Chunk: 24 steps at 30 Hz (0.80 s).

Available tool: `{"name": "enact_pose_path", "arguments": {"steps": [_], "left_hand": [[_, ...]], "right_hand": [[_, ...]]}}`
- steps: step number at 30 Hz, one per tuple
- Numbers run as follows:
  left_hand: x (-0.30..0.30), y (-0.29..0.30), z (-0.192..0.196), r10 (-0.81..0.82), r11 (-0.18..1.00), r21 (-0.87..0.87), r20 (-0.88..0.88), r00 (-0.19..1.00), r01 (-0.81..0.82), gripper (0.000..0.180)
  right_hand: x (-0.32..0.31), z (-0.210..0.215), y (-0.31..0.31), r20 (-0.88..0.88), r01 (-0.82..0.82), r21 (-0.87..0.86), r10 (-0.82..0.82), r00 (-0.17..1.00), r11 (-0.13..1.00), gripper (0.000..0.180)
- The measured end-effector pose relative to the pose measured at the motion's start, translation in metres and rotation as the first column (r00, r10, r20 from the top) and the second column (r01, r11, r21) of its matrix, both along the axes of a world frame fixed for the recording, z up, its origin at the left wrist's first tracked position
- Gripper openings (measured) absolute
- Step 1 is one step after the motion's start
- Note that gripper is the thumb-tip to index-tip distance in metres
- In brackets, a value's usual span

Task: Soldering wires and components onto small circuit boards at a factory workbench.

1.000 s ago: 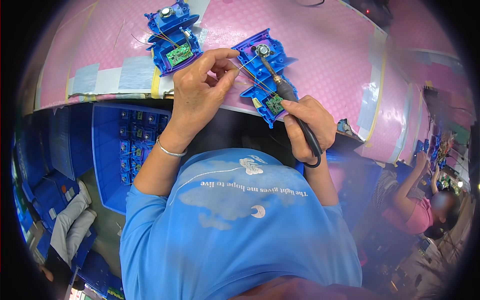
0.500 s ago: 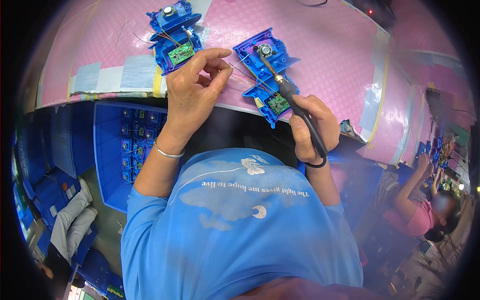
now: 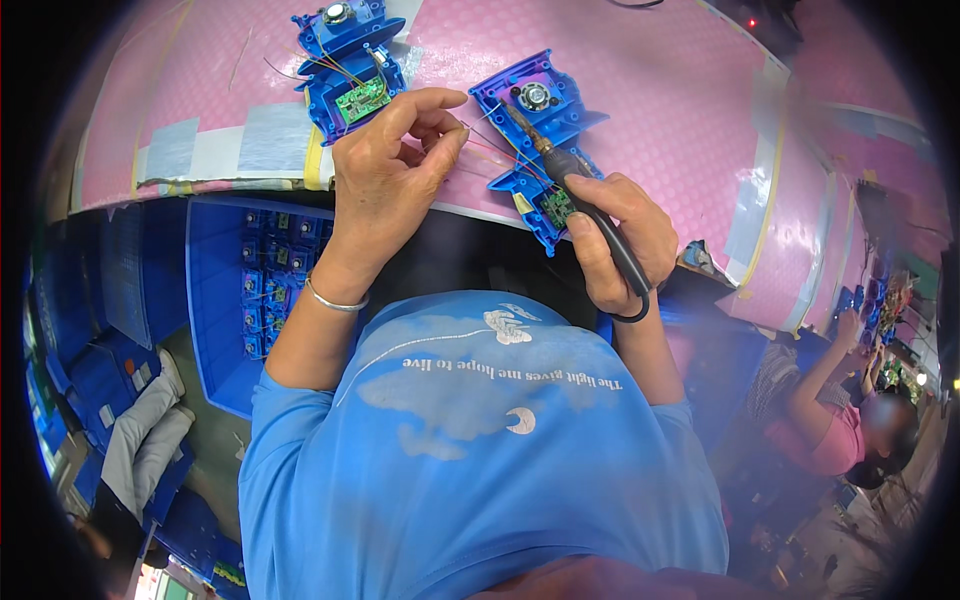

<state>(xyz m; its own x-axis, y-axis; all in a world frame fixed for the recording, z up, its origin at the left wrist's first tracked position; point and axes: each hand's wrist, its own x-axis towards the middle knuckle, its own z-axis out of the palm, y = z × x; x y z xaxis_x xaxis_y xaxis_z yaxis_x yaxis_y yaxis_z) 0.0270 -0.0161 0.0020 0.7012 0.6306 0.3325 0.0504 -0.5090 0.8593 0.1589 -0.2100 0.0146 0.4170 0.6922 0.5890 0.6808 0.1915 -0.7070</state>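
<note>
My left hand is closed in a pinch on a thin wire, its fingertips beside the left edge of a blue plastic housing. My right hand grips a soldering iron by its dark handle. The iron's tip reaches into the housing, just left of a round speaker; whether it touches anything is too small to tell. A green circuit board sits in the housing's near part, with thin coloured wires running up from it.
A second opened blue housing with a circuit board lies at the left on the pink-covered table. Below the table edge, a blue crate holds several similar assemblies. Other people sit at far left and right.
The soldering iron's tip has moved left and slightly up, from by the speaker to the housing's left side. My left hand stays nearly still.
</note>
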Motion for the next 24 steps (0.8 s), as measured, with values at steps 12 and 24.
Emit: {"name": "enact_pose_path", "arguments": {"steps": [12,24], "left_hand": [[0.009,0.001,-0.003,-0.017,1.0,0.009,0.037,0.999,0.017,0.03],[-0.004,0.002,0.0,-0.113,0.947,0.311,0.09,0.99,0.079,0.024]], "right_hand": [[0.001,0.0,-0.001,-0.001,-0.019,-0.001,0.019,1.0,1.0,0.03],[-0.001,0.001,-0.006,-0.024,0.022,0.03,-0.021,0.999,0.999,0.031]]}}
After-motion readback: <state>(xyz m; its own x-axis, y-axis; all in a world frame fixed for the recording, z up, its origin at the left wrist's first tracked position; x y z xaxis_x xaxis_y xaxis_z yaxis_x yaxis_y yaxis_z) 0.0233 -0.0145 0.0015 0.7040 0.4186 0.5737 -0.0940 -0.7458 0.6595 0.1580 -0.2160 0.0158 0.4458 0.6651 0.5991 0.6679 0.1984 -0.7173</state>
